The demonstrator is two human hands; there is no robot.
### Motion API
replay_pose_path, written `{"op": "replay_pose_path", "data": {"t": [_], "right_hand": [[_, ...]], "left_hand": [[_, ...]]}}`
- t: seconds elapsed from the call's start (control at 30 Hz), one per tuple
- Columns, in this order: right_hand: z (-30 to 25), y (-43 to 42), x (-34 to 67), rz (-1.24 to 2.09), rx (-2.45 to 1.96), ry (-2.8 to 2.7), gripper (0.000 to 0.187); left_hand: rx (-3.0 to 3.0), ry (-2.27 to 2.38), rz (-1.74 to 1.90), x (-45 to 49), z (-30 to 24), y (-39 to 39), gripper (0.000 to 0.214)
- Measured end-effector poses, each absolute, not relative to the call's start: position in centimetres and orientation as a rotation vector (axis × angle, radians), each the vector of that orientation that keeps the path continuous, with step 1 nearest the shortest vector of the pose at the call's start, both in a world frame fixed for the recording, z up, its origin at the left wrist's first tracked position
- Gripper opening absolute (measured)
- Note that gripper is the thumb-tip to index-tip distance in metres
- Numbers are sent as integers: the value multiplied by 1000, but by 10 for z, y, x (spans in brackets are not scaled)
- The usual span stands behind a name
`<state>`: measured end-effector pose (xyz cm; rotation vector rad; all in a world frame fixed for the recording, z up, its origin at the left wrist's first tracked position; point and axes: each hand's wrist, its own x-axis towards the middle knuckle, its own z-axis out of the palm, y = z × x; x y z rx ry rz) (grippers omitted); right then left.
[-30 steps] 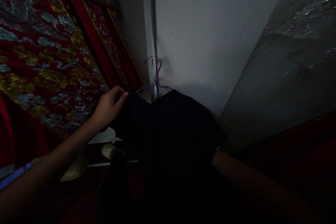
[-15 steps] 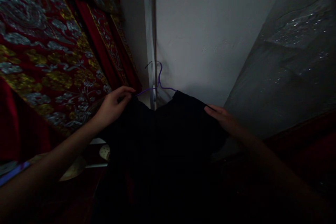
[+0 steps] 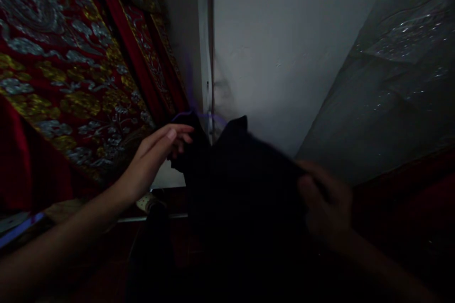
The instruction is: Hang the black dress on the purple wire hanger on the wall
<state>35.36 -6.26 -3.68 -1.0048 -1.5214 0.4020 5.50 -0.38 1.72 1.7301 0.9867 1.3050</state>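
The dark garment (image 3: 245, 189) seemed already on the purple hanger (image 3: 203, 115) before the pale wall (image 3: 284, 33), its neckline not yet even. The right hand (image 3: 329, 199) had fingers pinching one side; whether the left hand (image 3: 152, 156), fingers bent, gripped the other was unclear.

- One head-worn view looks forward and steeply down, from above the left hand (image 3: 158, 154) and right hand (image 3: 329, 199), both close to it.
- It faces a pale wall (image 3: 284, 33), farther off than the hands.
- Low down, it takes in the dark floor (image 3: 115, 251); forearms (image 3: 85, 220) enter near both bottom corners.
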Motion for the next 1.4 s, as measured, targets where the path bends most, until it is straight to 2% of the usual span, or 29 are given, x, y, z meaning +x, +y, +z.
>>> {"op": "replay_pose_path", "data": {"t": [0.07, 0.17, 0.23, 0.37, 0.47, 0.53, 0.6, 0.67, 0.73, 0.8, 0.97, 1.07, 1.13, 1.3, 1.4], "right_hand": [[-38, -79, 332, 467, -763, -2077, 29], [-37, -85, 307, 605, -524, -2538, 47], [-36, -77, 301, 630, -527, -2596, 54], [-37, -40, 310, 522, -764, -2384, 42], [-46, -8, 316, 396, -872, -2164, 47], [-55, 6, 317, 508, -853, -2132, 38], [-64, 13, 317, 807, -841, -2151, 25], [-70, 14, 318, 1128, -864, -2095, 42], [-72, 14, 320, 1289, -919, -1937, 52], [-67, 16, 321, 1298, -964, -1719, 51], [-34, 41, 325, 1132, -988, -1243, 45], [-14, 57, 332, 1044, -973, -1099, 43], [-7, 61, 339, 1013, -958, -1039, 40], [-24, 48, 358, 1000, -1027, -938, 36], [-40, 36, 366, 1022, -1064, -885, 35]], "left_hand": [[1480, 960, 1240, 64, 17, -24, 44], [1199, 986, 1123, 61, 11, -48, 37], [1143, 1010, 991, 49, 5, -59, 39], [1282, 1127, 483, 19, 2, -77, 40], [1556, 1219, 340, 4, 11, -86, 38], [1692, 1254, 406, -2, 18, -86, 37], [1766, 1286, 507, -7, 22, -78, 43], [1814, 1323, 604, -12, 21, -65, 49], [1852, 1363, 748, -16, 15, -48, 43], [1891, 1386, 962, -20, 8, -33, 32], [2256, 1477, 1603, -19, -1, -24, 32], [2446, 1447, 1738, -13, -9, -32, 25], [2560, 1331, 1511, -7, -18, -36, 31], [2619, 1199, 751, 20, -51, -25, 61], [2654, 1205, 518, 41, -75, -11, 62]]}}
